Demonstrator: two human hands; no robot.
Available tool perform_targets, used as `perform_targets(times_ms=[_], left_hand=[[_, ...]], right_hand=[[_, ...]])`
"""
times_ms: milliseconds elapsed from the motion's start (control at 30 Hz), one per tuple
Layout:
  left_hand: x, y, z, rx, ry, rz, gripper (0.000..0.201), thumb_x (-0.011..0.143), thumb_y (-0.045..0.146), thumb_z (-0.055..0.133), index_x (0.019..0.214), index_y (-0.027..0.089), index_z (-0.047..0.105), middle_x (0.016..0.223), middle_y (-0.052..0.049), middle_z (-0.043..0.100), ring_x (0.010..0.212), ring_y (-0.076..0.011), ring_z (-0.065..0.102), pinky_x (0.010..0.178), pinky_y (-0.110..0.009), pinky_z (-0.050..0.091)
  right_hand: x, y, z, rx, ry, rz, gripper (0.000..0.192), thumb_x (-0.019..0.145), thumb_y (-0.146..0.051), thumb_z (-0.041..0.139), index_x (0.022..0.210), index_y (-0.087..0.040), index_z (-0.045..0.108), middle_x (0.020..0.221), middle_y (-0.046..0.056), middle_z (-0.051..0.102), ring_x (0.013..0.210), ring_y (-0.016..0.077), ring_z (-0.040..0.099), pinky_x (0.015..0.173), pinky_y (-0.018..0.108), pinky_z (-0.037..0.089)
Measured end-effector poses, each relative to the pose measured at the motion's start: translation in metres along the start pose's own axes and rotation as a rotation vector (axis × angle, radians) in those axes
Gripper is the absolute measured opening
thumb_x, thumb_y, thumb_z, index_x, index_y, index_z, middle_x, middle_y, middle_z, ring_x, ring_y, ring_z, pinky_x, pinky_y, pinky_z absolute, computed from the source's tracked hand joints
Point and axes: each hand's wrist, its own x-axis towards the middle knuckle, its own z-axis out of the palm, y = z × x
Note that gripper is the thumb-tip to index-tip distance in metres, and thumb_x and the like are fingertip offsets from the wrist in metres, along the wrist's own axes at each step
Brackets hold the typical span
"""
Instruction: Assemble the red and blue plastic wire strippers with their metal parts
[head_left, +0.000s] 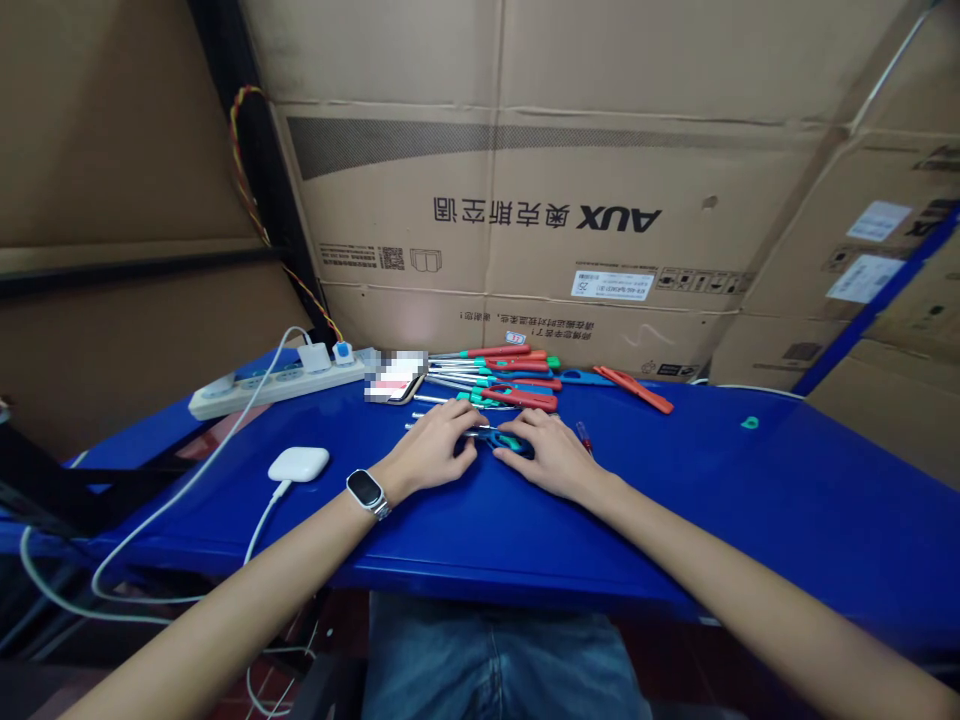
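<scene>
A blue long-necked lighter point(492, 436) with a green trigger lies low over the table between my hands. My left hand point(431, 445) is closed on its metal tube, near where the tube meets the handle. Fingers of my right hand point(559, 458) are closed around the handle's other end and cover part of it. Just beyond my hands is a pile of similar lighters point(521, 397) with red or blue handles, green parts and metal tubes. A small red screwdriver point(585, 438) rests beside my right hand.
On the blue table point(750, 520) are an orange handle piece point(637, 389) and a small green part point(749, 423) to the right. A phone point(397, 378), a white earbud case point(298, 464) and a power strip point(281, 387) with cables stand left. Cardboard point(525, 150) walls the back.
</scene>
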Motion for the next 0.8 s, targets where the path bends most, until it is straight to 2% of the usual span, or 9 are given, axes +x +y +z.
perform_targets(times_ms=[67,167,333,533,800], left_hand=[[0.0,-0.004,0.0,-0.009,-0.027,-0.034,0.033,0.081,0.015,0.052,0.112,0.019,0.061,0.118,-0.009,0.061,0.11,-0.0267,0.057,0.096,-0.04,0.047],[0.0,-0.012,0.001,-0.079,-0.072,-0.086,0.031,0.081,0.017,0.053,0.111,0.02,0.062,0.112,-0.008,0.065,0.105,-0.0262,0.061,0.092,-0.04,0.049],[0.002,-0.021,0.002,-0.181,-0.097,-0.085,0.022,0.088,0.025,0.054,0.107,0.019,0.063,0.107,-0.008,0.067,0.101,-0.0236,0.063,0.089,-0.037,0.05],[0.004,-0.022,0.007,-0.233,-0.107,-0.108,0.027,0.087,0.023,0.06,0.114,0.019,0.062,0.112,-0.008,0.067,0.103,-0.0232,0.063,0.091,-0.037,0.05],[0.008,-0.022,0.011,-0.312,-0.104,-0.093,0.024,0.09,0.024,0.058,0.112,0.018,0.064,0.111,-0.009,0.069,0.1,-0.0219,0.065,0.09,-0.035,0.051]], right_hand=[[-0.001,-0.002,-0.002,-0.005,-0.008,-0.013,0.034,0.09,-0.038,0.06,0.119,-0.022,0.067,0.106,0.01,0.065,0.1,0.0257,0.06,0.088,0.042,0.046],[-0.001,-0.003,-0.005,0.008,-0.035,-0.04,0.038,0.087,-0.029,0.06,0.123,-0.02,0.065,0.108,0.011,0.064,0.103,0.0267,0.058,0.089,0.043,0.045],[0.001,-0.001,-0.008,0.067,-0.066,-0.061,0.038,0.092,-0.034,0.057,0.127,-0.021,0.063,0.114,0.011,0.064,0.108,0.0271,0.058,0.092,0.044,0.045],[0.002,0.003,-0.01,0.108,-0.105,-0.089,0.034,0.092,-0.036,0.059,0.123,-0.024,0.065,0.115,0.009,0.065,0.109,0.026,0.058,0.092,0.045,0.045],[0.0,0.011,-0.003,0.246,-0.084,-0.066,0.035,0.089,-0.034,0.063,0.121,-0.023,0.066,0.112,0.009,0.066,0.106,0.0231,0.062,0.096,0.04,0.048]])
